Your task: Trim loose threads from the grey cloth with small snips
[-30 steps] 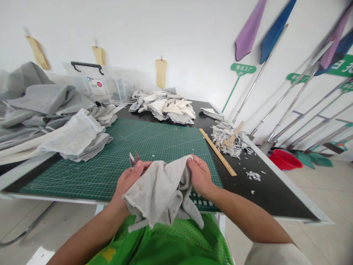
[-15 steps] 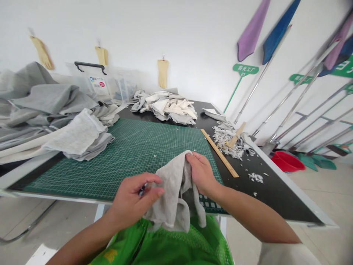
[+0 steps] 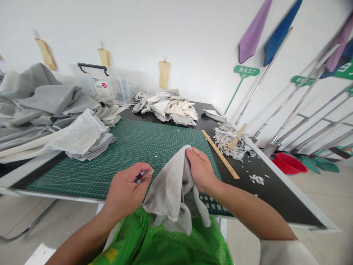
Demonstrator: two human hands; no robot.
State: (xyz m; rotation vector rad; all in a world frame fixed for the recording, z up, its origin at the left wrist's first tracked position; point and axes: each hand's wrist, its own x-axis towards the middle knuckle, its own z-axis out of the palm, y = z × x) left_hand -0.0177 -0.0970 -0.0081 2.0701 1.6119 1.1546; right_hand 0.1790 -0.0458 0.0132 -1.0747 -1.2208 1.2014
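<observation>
Grey cloth [image 3: 168, 187] is hanging from the fingertips of the right hand [image 3: 202, 167], its top edge rising to a peak where the thumb and fingers are pinching it. Most of the cloth is falling below and to the left of those fingertips, its lower edge spreading into loose folds in front of the green clothing [image 3: 165, 248] on the person's lap. Fingers of the left hand [image 3: 124, 191] are curling closed around a small metal tool [image 3: 143, 176], whose shiny end is poking out between thumb and forefinger. These left fingertips are sitting just beside the cloth's left side; whether they are touching it, I cannot tell.

Beyond both sets of fingers, a green mat [image 3: 129, 141] is lying flat on the table [image 3: 281, 204]. Right of the right fingers, a wooden ruler [image 3: 220, 154] is running along the mat's edge, and past it a heap of scraps [image 3: 221, 136] is lying with a wooden stick [image 3: 237, 137] resting on it. Straight ahead of the fingers, a pile of pale cloths [image 3: 168, 106] is resting near the wall. Well left of the left fingers, a big grey heap [image 3: 52, 101] is standing behind some stacked pieces [image 3: 79, 134].
</observation>
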